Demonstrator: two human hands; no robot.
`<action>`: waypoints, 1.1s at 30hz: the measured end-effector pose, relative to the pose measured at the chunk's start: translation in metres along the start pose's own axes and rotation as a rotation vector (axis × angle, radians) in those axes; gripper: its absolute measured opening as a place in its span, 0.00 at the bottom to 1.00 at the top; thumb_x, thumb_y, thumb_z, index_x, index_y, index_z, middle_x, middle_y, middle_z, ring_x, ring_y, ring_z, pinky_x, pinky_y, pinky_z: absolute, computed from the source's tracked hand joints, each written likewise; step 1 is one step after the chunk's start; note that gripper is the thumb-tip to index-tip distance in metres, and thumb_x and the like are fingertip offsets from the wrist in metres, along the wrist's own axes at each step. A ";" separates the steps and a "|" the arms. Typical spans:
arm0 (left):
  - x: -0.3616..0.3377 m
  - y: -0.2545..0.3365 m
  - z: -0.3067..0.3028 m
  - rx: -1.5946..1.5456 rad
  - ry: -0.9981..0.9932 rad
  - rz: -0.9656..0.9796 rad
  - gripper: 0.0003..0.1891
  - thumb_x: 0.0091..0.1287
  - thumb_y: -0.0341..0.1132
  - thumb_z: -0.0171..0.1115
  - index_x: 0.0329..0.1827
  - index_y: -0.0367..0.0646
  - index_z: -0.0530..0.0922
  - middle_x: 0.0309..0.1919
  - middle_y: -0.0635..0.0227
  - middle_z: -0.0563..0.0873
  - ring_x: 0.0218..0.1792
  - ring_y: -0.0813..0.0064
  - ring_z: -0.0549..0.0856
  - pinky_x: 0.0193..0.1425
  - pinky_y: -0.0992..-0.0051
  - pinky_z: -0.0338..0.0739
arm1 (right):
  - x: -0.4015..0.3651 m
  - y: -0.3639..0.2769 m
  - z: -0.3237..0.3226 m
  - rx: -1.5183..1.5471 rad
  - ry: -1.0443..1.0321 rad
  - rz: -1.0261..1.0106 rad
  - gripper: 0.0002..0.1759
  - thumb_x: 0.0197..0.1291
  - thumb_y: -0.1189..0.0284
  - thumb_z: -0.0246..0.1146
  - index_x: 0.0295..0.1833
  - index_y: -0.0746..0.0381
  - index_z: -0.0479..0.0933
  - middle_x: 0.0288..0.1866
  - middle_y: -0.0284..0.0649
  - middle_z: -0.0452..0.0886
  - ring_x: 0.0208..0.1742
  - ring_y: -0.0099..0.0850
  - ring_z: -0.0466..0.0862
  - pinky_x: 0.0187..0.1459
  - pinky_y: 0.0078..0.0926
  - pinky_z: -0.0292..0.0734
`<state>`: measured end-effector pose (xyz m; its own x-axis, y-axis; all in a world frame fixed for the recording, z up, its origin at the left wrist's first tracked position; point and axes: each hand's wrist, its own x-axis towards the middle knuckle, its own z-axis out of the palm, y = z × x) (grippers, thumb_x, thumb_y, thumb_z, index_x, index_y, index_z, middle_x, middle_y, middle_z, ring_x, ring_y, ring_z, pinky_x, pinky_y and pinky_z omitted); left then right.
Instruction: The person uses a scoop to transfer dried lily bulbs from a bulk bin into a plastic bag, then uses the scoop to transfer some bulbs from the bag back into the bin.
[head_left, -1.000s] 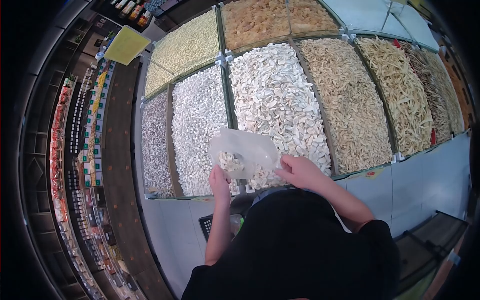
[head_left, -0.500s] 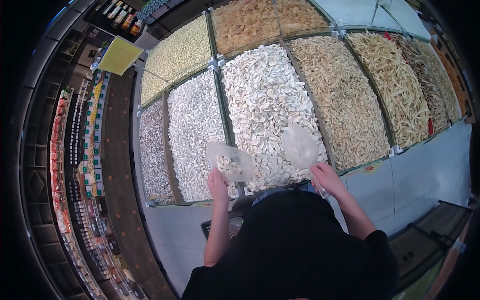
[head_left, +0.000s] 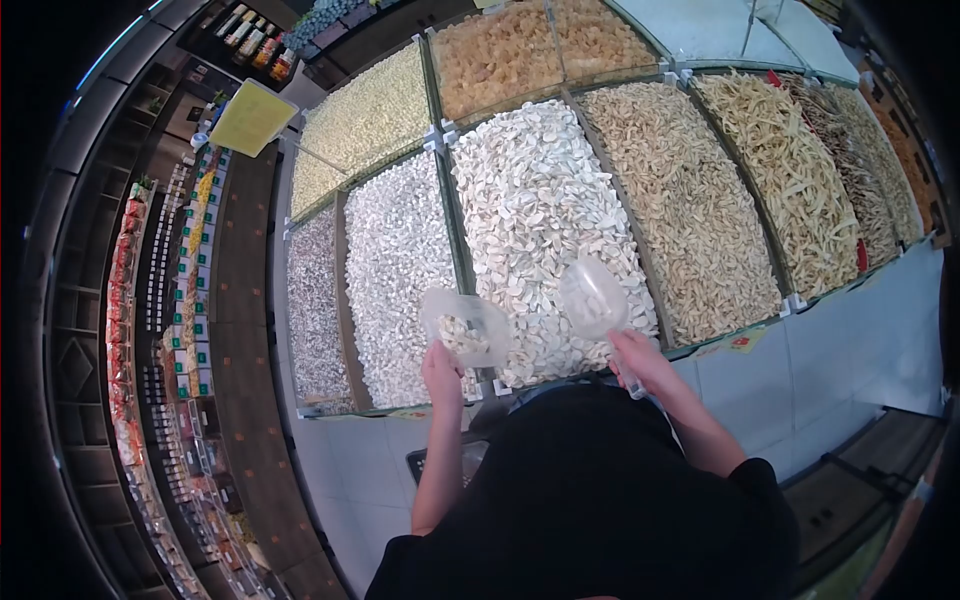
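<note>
My left hand [head_left: 443,372] is closed on a translucent plastic bag [head_left: 488,325] with some pale flat slices inside. The bag hangs over the front divider between the bin of small white cubes [head_left: 395,240] and the bin of white slices [head_left: 540,190]. In my right hand [head_left: 640,360] is the handle of a clear plastic scoop [head_left: 595,295]. Its bowl is over the near part of the white slices, to the right of the bag and apart from it. Whether anything lies in the bowl is hard to make out.
Right of the slices are bins of tan dried pieces [head_left: 690,190] and pale yellow strips [head_left: 790,165]. Orange chunks [head_left: 500,55] lie behind. A yellow sign [head_left: 253,117] stands at the back left corner, and stocked shelves [head_left: 190,290] run along the left.
The scoop has turned so its bowl shows more, and my right hand has shifted slightly left. The bag has barely moved in my left hand.
</note>
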<state>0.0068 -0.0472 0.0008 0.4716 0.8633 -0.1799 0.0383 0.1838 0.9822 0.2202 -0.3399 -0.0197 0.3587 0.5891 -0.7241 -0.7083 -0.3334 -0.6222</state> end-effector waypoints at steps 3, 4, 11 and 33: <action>0.002 -0.003 -0.004 0.011 0.010 -0.001 0.19 0.82 0.41 0.48 0.27 0.47 0.66 0.19 0.77 0.66 0.20 0.83 0.65 0.23 0.78 0.60 | -0.008 -0.006 -0.002 0.165 -0.053 0.069 0.19 0.76 0.52 0.53 0.51 0.58 0.69 0.25 0.39 0.78 0.16 0.29 0.76 0.15 0.26 0.71; 0.001 -0.002 -0.004 0.024 0.016 0.012 0.19 0.82 0.42 0.48 0.28 0.47 0.67 0.18 0.77 0.67 0.19 0.84 0.66 0.23 0.78 0.60 | -0.006 -0.002 -0.002 0.221 -0.054 0.092 0.19 0.76 0.52 0.53 0.50 0.58 0.69 0.25 0.39 0.78 0.16 0.29 0.76 0.15 0.27 0.71; -0.002 0.003 -0.002 0.055 0.026 0.017 0.20 0.82 0.43 0.48 0.27 0.48 0.66 0.18 0.78 0.65 0.19 0.84 0.65 0.23 0.78 0.60 | 0.013 0.001 -0.001 0.277 -0.104 0.171 0.19 0.77 0.52 0.51 0.46 0.58 0.70 0.26 0.40 0.79 0.18 0.31 0.78 0.18 0.32 0.75; -0.002 0.000 0.001 0.018 0.022 0.014 0.20 0.82 0.41 0.48 0.26 0.47 0.66 0.17 0.77 0.67 0.19 0.84 0.66 0.23 0.78 0.60 | 0.031 0.001 0.006 0.158 -0.109 0.071 0.20 0.77 0.53 0.51 0.47 0.61 0.70 0.30 0.37 0.79 0.21 0.29 0.77 0.23 0.28 0.74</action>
<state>0.0064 -0.0492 0.0016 0.4527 0.8760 -0.1667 0.0474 0.1630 0.9855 0.2271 -0.3177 -0.0407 0.2427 0.6472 -0.7227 -0.8191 -0.2624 -0.5101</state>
